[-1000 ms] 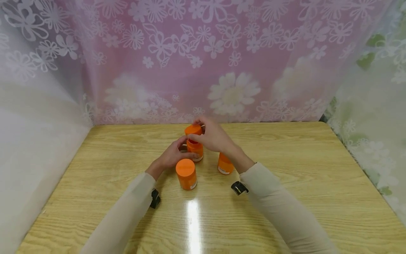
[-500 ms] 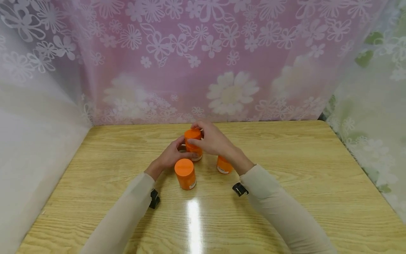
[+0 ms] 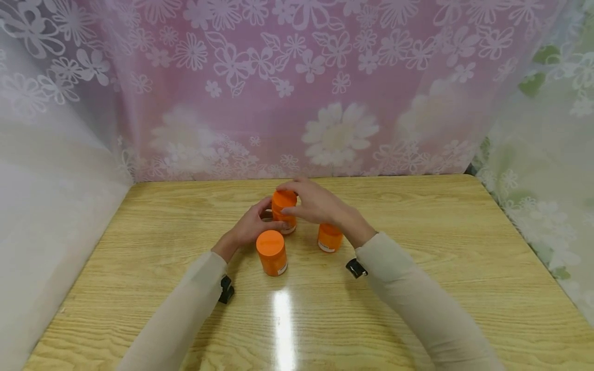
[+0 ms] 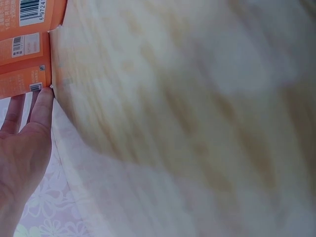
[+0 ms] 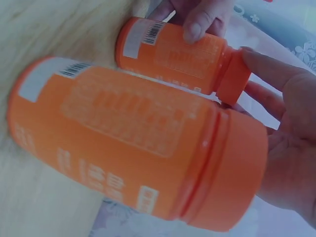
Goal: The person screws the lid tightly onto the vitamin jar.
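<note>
An orange screw-cap bottle (image 3: 290,220) stands upright on the table between both hands. My left hand (image 3: 250,225) grips its body from the left, with the thumb on the near side. At the top, my right hand (image 3: 319,202) holds the orange cap (image 5: 233,76) between thumb and fingers, and the cap sits on the bottle's neck. A second capped bottle (image 3: 271,253) stands just in front of the left hand. Under the right wrist is a third bottle (image 3: 329,240), its top partly hidden in the head view; the right wrist view shows a capped orange bottle (image 5: 123,133) close up.
The wood-grain table (image 3: 417,288) reaches back to a pink floral curtain (image 3: 260,118). Pale curtains hang at the left and right sides. Black wrist mounts (image 3: 357,268) sit under the sleeves. A light reflection lies at the front of the table.
The right hand has lowered the cap from above the open bottle onto its neck, then shifted its fingers and wrist slightly to the right. The left hand keeps its grip.
</note>
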Tool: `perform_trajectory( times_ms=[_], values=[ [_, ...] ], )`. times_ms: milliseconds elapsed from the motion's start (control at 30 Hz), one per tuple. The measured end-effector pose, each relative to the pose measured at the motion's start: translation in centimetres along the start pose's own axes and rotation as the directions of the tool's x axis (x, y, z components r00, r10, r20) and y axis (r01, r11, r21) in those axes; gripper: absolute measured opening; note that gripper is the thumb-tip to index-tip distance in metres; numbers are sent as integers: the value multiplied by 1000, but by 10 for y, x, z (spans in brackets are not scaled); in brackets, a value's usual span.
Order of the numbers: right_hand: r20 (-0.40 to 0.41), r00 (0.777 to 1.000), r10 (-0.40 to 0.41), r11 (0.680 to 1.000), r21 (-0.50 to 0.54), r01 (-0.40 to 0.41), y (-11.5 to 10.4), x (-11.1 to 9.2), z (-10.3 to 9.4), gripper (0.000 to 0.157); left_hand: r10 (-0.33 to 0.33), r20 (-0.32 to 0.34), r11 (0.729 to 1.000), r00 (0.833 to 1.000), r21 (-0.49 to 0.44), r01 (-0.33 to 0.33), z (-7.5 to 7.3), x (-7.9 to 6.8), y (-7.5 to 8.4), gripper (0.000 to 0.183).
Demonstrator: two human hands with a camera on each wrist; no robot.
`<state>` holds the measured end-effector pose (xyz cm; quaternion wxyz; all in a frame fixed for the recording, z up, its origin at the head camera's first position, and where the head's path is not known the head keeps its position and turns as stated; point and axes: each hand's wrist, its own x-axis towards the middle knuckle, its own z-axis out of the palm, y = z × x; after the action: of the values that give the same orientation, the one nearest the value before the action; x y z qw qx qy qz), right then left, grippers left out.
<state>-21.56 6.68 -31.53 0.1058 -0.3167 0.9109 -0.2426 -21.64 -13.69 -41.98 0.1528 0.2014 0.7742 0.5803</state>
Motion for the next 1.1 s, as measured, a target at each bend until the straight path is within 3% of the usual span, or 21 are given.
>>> perform_trajectory(
  times_ms=[100, 333, 433, 700, 833, 1100],
  values=[
    [39, 999, -14, 999, -43, 16, -2, 3, -4, 52, -8, 5, 1000, 1000, -8, 8, -1, -1, 2, 59],
    [118, 993, -31, 993, -107, 44, -7, 8, -14, 52, 7, 32, 1000, 999, -2, -7, 0, -10, 30, 56],
    [149, 988, -38, 989, -133, 58, -10, 10, -17, 52, -5, 22, 1000, 1000, 9, 5, 0, -11, 32, 56],
    [208, 973, -97, 972, -188, 138, -13, 15, -21, 49, -48, -8, 999, 999, 7, 48, 0, 0, 4, 62],
    [222, 973, -60, 971, -214, 109, -19, 17, -23, 49, -35, -15, 999, 999, 26, 35, 0, 0, 2, 61],
    [191, 977, 97, 944, -328, -30, -34, 20, -19, 51, -21, -12, 1000, 1000, 5, 21, 0, -2, 2, 60]
  ],
)
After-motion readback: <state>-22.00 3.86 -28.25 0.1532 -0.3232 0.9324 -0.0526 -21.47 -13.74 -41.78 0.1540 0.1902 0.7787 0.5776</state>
